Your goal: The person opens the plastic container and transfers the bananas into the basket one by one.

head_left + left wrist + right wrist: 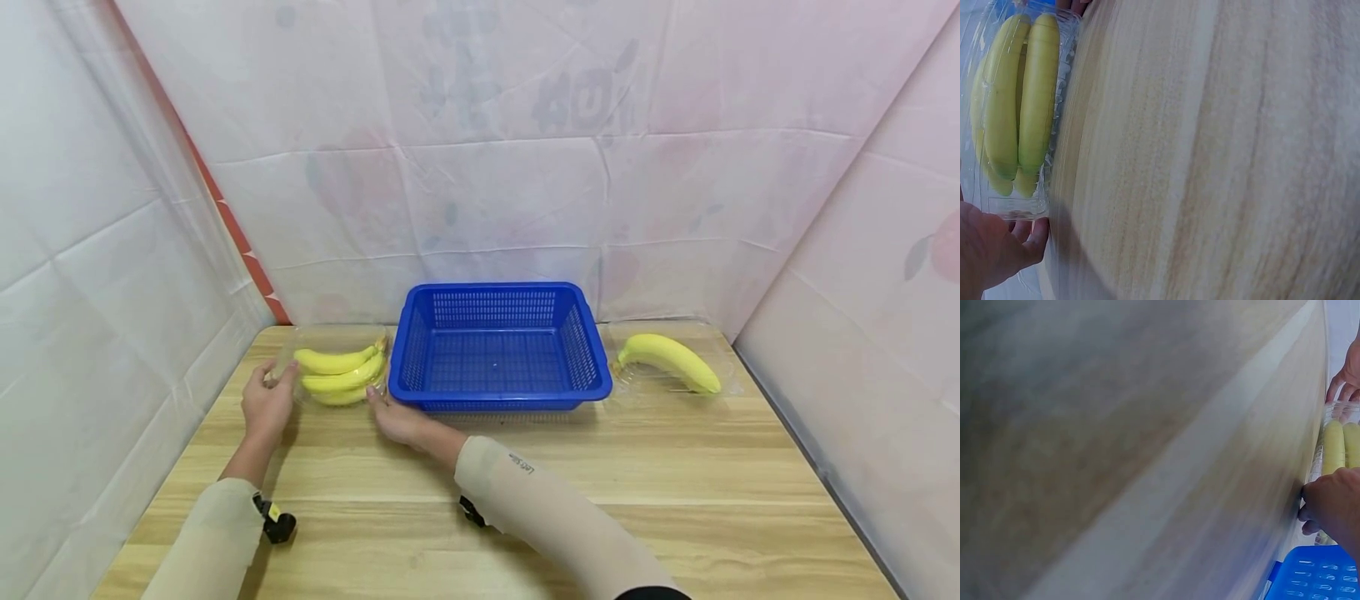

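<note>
A clear plastic box (1004, 205) with several yellow bananas (341, 383) in it lies at the left of the wooden table. My left hand (267, 406) grips its left end; in the left wrist view this hand (997, 253) has the thumb above the rim and fingers below. At the box's front right corner my right hand (401, 421) holds on, close beside the blue basket (495, 402). The right wrist view shows the right hand (1335, 503) with fingers bent at the box edge, partly covering the bananas (1334, 447).
To the right of the basket lies a second clear plastic box (731, 367) with one banana (671, 360). White printed sheets (495, 192) stand behind and at both sides of the table (420, 533).
</note>
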Action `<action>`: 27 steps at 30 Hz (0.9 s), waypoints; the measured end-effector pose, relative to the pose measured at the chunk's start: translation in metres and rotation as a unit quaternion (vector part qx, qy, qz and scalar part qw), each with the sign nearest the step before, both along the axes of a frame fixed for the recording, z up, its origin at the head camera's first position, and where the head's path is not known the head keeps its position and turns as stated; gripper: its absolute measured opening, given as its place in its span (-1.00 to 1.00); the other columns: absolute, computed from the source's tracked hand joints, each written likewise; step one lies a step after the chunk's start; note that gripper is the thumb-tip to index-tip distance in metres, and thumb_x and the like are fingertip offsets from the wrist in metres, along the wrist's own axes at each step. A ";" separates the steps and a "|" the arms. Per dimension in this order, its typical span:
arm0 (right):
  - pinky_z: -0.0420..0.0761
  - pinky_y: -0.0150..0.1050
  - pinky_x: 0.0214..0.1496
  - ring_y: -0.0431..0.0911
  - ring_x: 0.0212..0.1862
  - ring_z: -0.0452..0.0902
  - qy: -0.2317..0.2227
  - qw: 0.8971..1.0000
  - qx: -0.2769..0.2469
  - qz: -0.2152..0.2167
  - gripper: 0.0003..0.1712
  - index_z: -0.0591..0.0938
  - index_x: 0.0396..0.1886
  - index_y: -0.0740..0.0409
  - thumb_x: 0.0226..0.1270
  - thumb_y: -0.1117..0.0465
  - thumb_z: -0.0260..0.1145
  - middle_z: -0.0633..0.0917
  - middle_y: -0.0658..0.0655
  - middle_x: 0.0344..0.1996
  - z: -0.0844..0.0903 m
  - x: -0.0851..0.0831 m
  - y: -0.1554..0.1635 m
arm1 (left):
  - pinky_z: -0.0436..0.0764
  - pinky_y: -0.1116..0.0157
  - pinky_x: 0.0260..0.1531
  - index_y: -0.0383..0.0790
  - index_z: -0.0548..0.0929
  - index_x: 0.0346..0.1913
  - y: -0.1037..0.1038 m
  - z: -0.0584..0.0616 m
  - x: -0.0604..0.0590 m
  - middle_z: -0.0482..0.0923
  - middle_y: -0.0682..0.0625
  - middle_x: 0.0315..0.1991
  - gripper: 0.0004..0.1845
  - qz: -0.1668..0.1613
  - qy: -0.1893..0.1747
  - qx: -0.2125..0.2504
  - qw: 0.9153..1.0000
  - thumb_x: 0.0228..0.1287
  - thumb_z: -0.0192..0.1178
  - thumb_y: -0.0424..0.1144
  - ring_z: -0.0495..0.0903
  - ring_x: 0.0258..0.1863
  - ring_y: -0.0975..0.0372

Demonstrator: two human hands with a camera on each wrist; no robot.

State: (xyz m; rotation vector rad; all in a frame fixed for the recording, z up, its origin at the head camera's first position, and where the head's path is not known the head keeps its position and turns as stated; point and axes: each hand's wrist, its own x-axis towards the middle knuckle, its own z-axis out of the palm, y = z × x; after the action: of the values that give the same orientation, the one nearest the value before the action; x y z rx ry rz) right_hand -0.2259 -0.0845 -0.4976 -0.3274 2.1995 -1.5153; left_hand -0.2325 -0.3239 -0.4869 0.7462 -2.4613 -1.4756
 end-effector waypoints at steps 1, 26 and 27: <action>-0.20 0.02 0.83 -0.04 0.79 -0.34 -0.001 1.000 -0.002 0.001 -0.12 -0.47 0.75 -0.20 0.74 -0.34 -0.33 -0.39 -0.06 0.77 0.000 0.000 0.000 | 0.50 0.41 -0.27 -0.06 0.24 0.69 0.000 0.000 0.000 0.53 -0.10 0.15 -0.09 0.001 0.001 -0.001 1.000 0.50 0.04 0.42 0.47 -0.10 0.24; -0.29 0.03 0.83 -0.05 0.78 -0.48 0.007 1.000 -0.014 0.019 -0.11 -0.53 0.74 -0.17 0.76 -0.29 -0.31 -0.48 -0.06 0.75 0.000 -0.004 0.003 | 0.49 0.41 -0.41 0.04 0.29 0.66 -0.003 0.000 0.000 0.44 0.24 -0.29 -0.09 0.021 0.011 0.034 0.999 0.42 0.17 0.43 0.45 -0.34 0.40; -0.31 0.02 0.82 -0.06 0.78 -0.51 0.009 1.000 -0.019 0.021 -0.11 -0.54 0.73 -0.16 0.77 -0.28 -0.30 -0.50 -0.06 0.74 0.000 -0.004 0.003 | 0.49 0.41 -0.40 0.05 0.29 0.67 -0.003 0.000 0.000 0.46 0.25 -0.29 -0.09 0.020 0.010 0.036 0.999 0.41 0.17 0.43 0.46 -0.32 0.40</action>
State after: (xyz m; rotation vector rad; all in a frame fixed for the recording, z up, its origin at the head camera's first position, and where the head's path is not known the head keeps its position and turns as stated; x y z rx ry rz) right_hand -0.2300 -0.0818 -0.4976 -0.3987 2.1671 -1.5386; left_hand -0.2324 -0.3270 -0.4867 0.7869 -2.3758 -1.5565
